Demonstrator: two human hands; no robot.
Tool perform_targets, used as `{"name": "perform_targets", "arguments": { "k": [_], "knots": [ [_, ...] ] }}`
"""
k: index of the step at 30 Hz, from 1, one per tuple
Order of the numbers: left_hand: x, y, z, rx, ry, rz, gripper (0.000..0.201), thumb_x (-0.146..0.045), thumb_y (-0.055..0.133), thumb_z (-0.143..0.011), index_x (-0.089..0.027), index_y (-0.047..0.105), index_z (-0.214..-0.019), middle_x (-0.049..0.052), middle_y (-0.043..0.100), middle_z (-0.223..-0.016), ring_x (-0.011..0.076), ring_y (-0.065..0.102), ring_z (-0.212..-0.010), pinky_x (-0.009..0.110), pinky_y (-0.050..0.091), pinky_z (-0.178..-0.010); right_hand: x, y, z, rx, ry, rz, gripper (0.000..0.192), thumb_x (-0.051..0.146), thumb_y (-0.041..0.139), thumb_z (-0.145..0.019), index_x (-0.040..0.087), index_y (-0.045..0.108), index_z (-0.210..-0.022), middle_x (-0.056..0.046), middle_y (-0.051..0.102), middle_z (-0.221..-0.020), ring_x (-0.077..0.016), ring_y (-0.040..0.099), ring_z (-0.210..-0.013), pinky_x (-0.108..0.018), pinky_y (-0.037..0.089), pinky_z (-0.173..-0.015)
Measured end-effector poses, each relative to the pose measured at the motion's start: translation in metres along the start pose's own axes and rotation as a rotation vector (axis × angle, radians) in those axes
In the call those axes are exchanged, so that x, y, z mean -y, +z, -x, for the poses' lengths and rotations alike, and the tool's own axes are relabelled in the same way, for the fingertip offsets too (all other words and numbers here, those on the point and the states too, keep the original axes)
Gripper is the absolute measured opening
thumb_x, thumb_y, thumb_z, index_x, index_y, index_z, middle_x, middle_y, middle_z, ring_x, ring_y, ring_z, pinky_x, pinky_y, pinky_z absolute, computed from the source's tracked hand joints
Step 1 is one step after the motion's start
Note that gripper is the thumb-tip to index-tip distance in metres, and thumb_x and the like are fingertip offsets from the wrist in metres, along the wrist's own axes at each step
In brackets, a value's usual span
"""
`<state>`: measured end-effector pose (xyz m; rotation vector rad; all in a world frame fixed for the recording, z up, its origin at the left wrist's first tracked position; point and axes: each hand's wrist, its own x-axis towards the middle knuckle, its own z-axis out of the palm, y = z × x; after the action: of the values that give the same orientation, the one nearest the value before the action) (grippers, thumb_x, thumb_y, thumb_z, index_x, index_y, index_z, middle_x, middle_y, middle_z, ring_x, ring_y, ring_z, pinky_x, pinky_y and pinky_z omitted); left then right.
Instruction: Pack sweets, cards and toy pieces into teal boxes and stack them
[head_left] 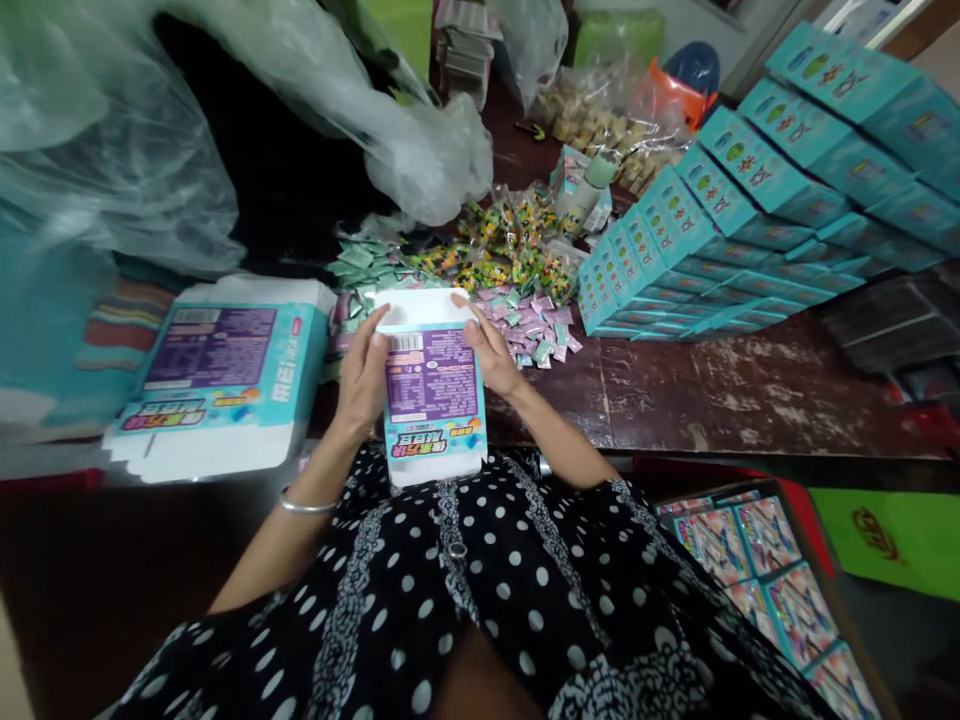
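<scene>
Between my two hands is a printed cardboard box (435, 390), purple and turquoise with white end flaps. My left hand (363, 375) grips its left edge, thumb on the printed face. On the opposite edge, my right hand (491, 350) holds it near the top corner, fingers behind the white flap. The box is held upright in front of my body, above the table's front edge; whether it is flat or opened out cannot be told. To the left lies a stack of flattened box blanks (210, 350) with the same print. Small green and pink sachets (529, 325) are heaped just behind the box.
Turquoise boxes (675, 230) stand stacked at the right. Bags of colourful pieces (517, 240), a bottle (589, 190) and crumpled clear plastic (420, 140) lie farther back. At lower right, a carton holds several packed boxes (765, 560) beside a green bag (892, 540).
</scene>
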<state>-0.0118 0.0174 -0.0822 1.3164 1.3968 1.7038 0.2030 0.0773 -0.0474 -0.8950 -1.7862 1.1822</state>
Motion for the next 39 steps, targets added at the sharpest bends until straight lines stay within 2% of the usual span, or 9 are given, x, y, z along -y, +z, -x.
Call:
{"name": "perform_targets", "arguments": {
  "k": [4,7,10,14,16,21,26,30,39],
  "knots": [
    [0.032,-0.004,-0.002,0.071,-0.157,0.036,0.069,-0.086,0.063,-0.101,-0.019,0.078,-0.093,0.007,0.072,-0.08,0.0257,0.069,-0.078,0.039,0.059,-0.073,-0.028,0.001,-0.003,0.017,0.129,0.053,0.091,0.099,0.038,-0.1,0.017,0.078,-0.105,-0.013,0.076,-0.114,-0.0242,0.072,-0.111,-0.038,0.059,-0.108],
    [0.04,-0.004,0.004,0.059,-0.204,0.069,0.07,-0.089,0.062,-0.099,-0.021,0.071,-0.082,0.004,0.064,-0.071,0.0214,0.058,-0.065,0.036,0.049,-0.06,-0.039,0.005,-0.002,-0.014,0.118,0.114,0.085,0.097,0.037,-0.102,0.02,0.072,-0.09,-0.009,0.072,-0.104,-0.0222,0.068,-0.103,-0.035,0.058,-0.104],
    [0.036,-0.002,0.009,-0.097,-0.123,0.067,0.066,-0.089,0.072,-0.094,-0.024,0.066,-0.086,0.002,0.063,-0.078,0.0192,0.058,-0.07,0.033,0.05,-0.065,-0.04,0.01,0.0,-0.022,0.032,0.133,0.069,0.081,0.044,-0.109,0.02,0.075,-0.099,-0.011,0.075,-0.114,-0.0241,0.068,-0.113,-0.039,0.057,-0.11],
    [0.027,-0.003,0.011,-0.279,-0.025,0.085,0.067,-0.084,0.089,-0.082,-0.027,0.058,-0.098,-0.001,0.064,-0.085,0.0185,0.066,-0.077,0.031,0.055,-0.074,-0.034,0.017,0.002,-0.033,0.011,0.02,0.055,0.064,0.065,-0.106,0.023,0.069,-0.143,-0.011,0.08,-0.128,-0.0237,0.073,-0.119,-0.039,0.059,-0.107],
    [0.024,-0.009,0.009,-0.202,-0.046,0.108,0.065,-0.085,0.086,-0.085,-0.026,0.059,-0.096,0.001,0.068,-0.085,0.0203,0.071,-0.079,0.033,0.058,-0.077,-0.03,0.018,0.001,-0.045,0.056,-0.019,0.06,0.067,0.075,-0.1,0.024,0.068,-0.141,-0.009,0.081,-0.121,-0.0237,0.074,-0.116,-0.038,0.06,-0.104],
    [0.008,-0.031,-0.003,0.051,-0.17,0.125,0.054,-0.075,0.088,-0.088,-0.024,0.069,-0.081,0.007,0.075,-0.08,0.0237,0.074,-0.078,0.033,0.06,-0.068,-0.013,0.006,-0.008,0.087,0.093,-0.094,0.063,0.083,0.085,-0.083,0.023,0.066,-0.087,-0.004,0.074,-0.096,-0.0208,0.07,-0.099,-0.039,0.058,-0.102],
    [-0.023,-0.044,-0.016,0.349,-0.221,0.113,0.038,-0.051,0.104,-0.074,-0.024,0.085,-0.093,0.009,0.082,-0.095,0.026,0.076,-0.084,0.037,0.064,-0.071,0.02,-0.02,-0.021,0.428,0.103,-0.059,0.048,0.061,0.09,-0.087,0.023,0.082,-0.115,-0.008,0.081,-0.135,-0.024,0.073,-0.127,-0.04,0.055,-0.116],
    [-0.038,-0.039,-0.012,0.278,-0.122,-0.001,0.025,-0.048,0.095,-0.086,-0.026,0.091,-0.097,0.007,0.081,-0.093,0.0247,0.074,-0.086,0.036,0.064,-0.075,0.036,-0.034,-0.029,0.593,0.157,0.047,0.05,0.059,0.081,-0.096,0.027,0.088,-0.134,-0.008,0.081,-0.145,-0.0268,0.072,-0.139,-0.042,0.055,-0.12],
    [-0.038,-0.033,-0.007,0.197,-0.107,-0.038,0.033,-0.057,0.082,-0.099,-0.026,0.09,-0.09,0.006,0.08,-0.089,0.0254,0.073,-0.086,0.037,0.065,-0.077,0.033,-0.032,-0.028,0.554,0.151,0.093,0.067,0.077,0.06,-0.107,0.024,0.087,-0.136,-0.009,0.085,-0.13,-0.0231,0.076,-0.122,-0.037,0.06,-0.108]
  ]
}}
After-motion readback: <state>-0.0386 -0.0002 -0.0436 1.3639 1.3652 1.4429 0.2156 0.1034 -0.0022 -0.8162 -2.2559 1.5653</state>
